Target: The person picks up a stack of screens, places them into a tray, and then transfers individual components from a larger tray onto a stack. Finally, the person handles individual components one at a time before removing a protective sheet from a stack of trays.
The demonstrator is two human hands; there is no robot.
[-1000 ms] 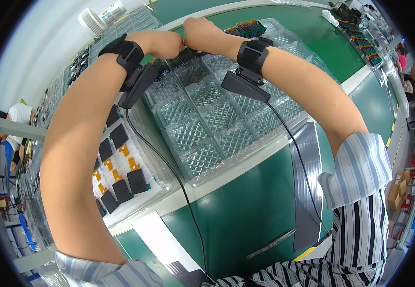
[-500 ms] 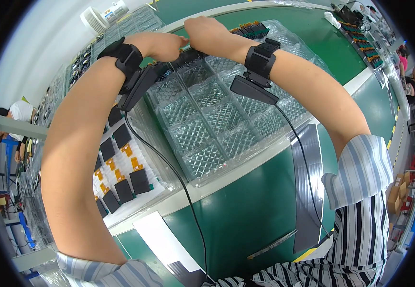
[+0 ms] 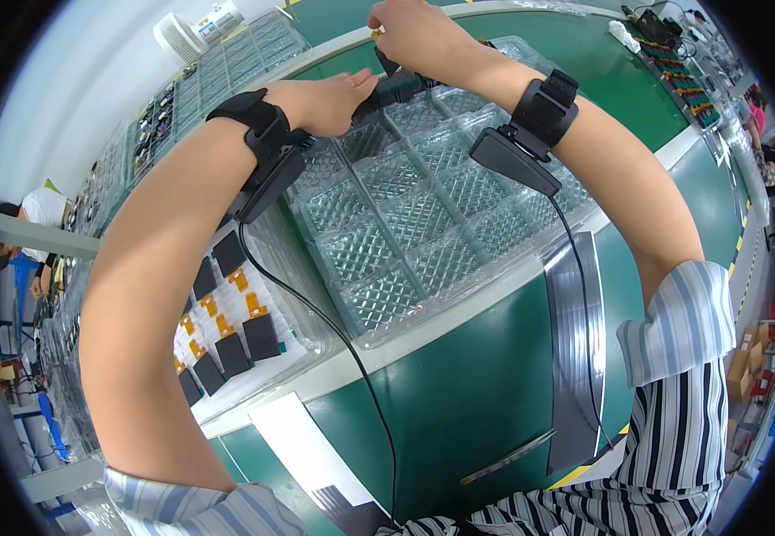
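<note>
At lower left, a tray (image 3: 254,357) of black parts lies on the green desk (image 3: 459,420). Upper centre, the left hand (image 3: 334,94) clenches its fingers around a black tool (image 3: 396,87) over the clear plastic tray (image 3: 405,232). Just right, at the top edge, the right hand (image 3: 414,31) pinches a small yellowish part (image 3: 376,32).

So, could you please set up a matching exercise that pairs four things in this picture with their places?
Things:
1. clear tray
2. black parts
3. left hand
4. right hand

Places:
A. far end of the clear tray, topmost in the picture
B. in a tray left of the clear tray
C. middle of the green bench
D. on a dark tool at the clear tray's far left edge

Pairs: 1-C, 2-B, 3-D, 4-A
</note>
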